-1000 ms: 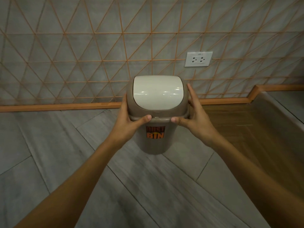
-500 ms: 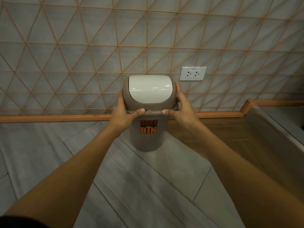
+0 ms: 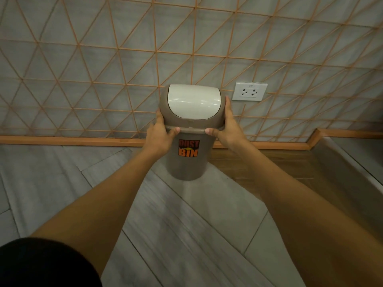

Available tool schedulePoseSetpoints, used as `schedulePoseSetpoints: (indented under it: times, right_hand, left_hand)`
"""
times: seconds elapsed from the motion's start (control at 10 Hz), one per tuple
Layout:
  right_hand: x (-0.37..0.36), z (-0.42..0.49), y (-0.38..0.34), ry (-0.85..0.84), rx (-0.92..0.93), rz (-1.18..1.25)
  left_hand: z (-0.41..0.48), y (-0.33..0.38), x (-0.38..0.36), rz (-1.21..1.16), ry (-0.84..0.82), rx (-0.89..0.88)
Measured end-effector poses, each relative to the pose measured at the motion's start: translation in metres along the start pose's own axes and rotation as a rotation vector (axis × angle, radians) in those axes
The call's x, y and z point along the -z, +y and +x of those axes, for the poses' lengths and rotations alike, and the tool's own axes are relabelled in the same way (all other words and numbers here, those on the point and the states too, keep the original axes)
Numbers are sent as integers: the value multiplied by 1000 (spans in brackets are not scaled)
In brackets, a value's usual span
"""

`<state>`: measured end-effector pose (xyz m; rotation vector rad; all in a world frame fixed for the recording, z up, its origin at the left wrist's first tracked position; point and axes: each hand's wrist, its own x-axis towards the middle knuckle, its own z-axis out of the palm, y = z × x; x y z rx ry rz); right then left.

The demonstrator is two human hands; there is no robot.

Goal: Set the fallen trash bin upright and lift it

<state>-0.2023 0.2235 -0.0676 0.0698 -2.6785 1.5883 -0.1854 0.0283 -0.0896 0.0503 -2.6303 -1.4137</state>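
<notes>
A taupe trash bin (image 3: 187, 164) with a white swing lid (image 3: 193, 101) and an orange "DUST BIN" label is upright in front of me, held in the air above the floor. My left hand (image 3: 158, 137) grips the lid rim on its left side, thumb across the front. On the right side my right hand (image 3: 227, 129) clasps the same rim, fingers along the lid's edge. Both arms are stretched out forward.
A grey wall with an orange triangle pattern stands close behind the bin, carrying a white double socket (image 3: 249, 91). An orange skirting board (image 3: 62, 140) runs along its foot. Grey floor tiles lie below; a wooden floor strip (image 3: 269, 162) and a grey raised ledge (image 3: 352, 168) are at the right.
The bin has risen further off the floor, still held in both hands, and now sits higher against the wall. My view has tilted up and my arms are more extended.
</notes>
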Motion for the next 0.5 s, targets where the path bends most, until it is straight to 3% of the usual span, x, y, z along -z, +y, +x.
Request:
schedulePoseSetpoints:
  times: [0.3,0.5]
  right_hand:
    - [5,-19,-22,22,-59,-250]
    - [44,-51,-103,-99,-60,-507]
  left_hand:
    - [-9,15,28,179,-109,126]
    - [-38,91,88,339,-188,20]
